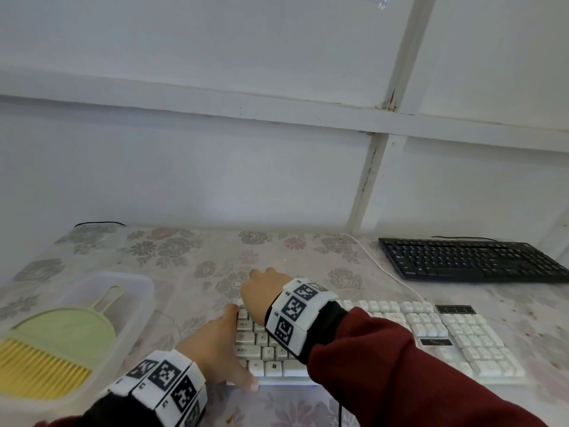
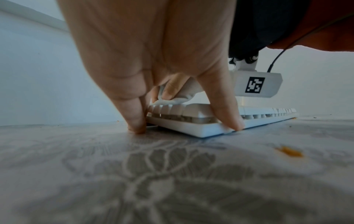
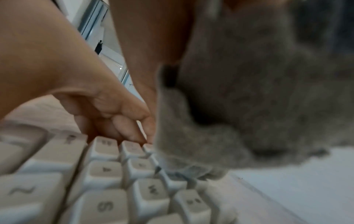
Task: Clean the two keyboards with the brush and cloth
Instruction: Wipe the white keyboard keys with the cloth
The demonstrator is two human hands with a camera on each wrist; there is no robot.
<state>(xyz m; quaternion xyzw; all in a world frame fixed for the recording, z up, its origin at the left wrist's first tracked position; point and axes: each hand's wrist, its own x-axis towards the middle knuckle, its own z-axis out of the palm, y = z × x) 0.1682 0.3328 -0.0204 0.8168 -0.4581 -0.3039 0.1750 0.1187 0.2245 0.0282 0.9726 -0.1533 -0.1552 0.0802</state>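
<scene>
The white keyboard [image 1: 385,334] lies at the table's front centre; the black keyboard [image 1: 471,260] sits at the back right. My left hand [image 1: 215,343] braces the white keyboard's left end with straight fingers: thumb on the front edge [image 2: 226,119], a fingertip on the table beside it. My right hand [image 1: 261,291] reaches across to the keyboard's far left corner and grips a pale cloth [image 2: 178,100], pressing it onto the keys [image 3: 107,181]. The right wrist view shows the cloth [image 3: 249,106] as a fuzzy grey mass. From the head view my hand hides it.
A green brush with yellow bristles [image 1: 61,343] lies in a clear plastic tub [image 1: 135,291] at the front left. A white cable [image 1: 381,266] runs from the white keyboard toward the wall. An orange crumb [image 2: 289,151] lies on the flowered tablecloth [image 1: 184,257].
</scene>
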